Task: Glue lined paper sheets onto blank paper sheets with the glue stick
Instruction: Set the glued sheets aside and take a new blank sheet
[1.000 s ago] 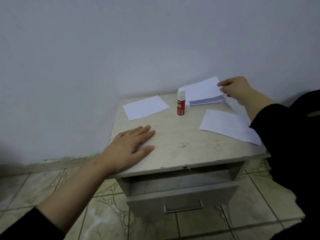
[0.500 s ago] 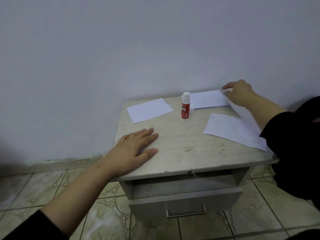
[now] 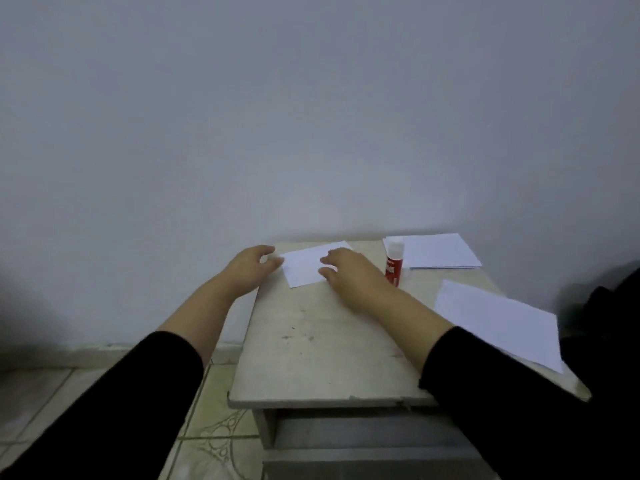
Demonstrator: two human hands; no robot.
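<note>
A small white paper sheet (image 3: 304, 266) lies at the far left of the bedside table top (image 3: 311, 341). My left hand (image 3: 251, 268) is at the sheet's left edge, fingers loosely curled and touching it; motion blur hides any grip. My right hand (image 3: 349, 277) rests with spread fingers on the sheet's right part. The red glue stick (image 3: 394, 261) with a white cap stands upright just right of my right hand. A stack of paper sheets (image 3: 440, 252) lies at the far right by the wall. A larger sheet (image 3: 498, 320) lies on the right side and overhangs the edge.
The table stands against a plain wall (image 3: 311, 116), with its drawer (image 3: 363, 441) pulled partly open below the front edge. Tiled floor (image 3: 104, 393) lies to the left. A dark object (image 3: 609, 306) sits at the right.
My right hand left the paper stack and crossed to the small sheet at the far left. My left hand lifted off the table front and moved to the same sheet. The view shifted left.
</note>
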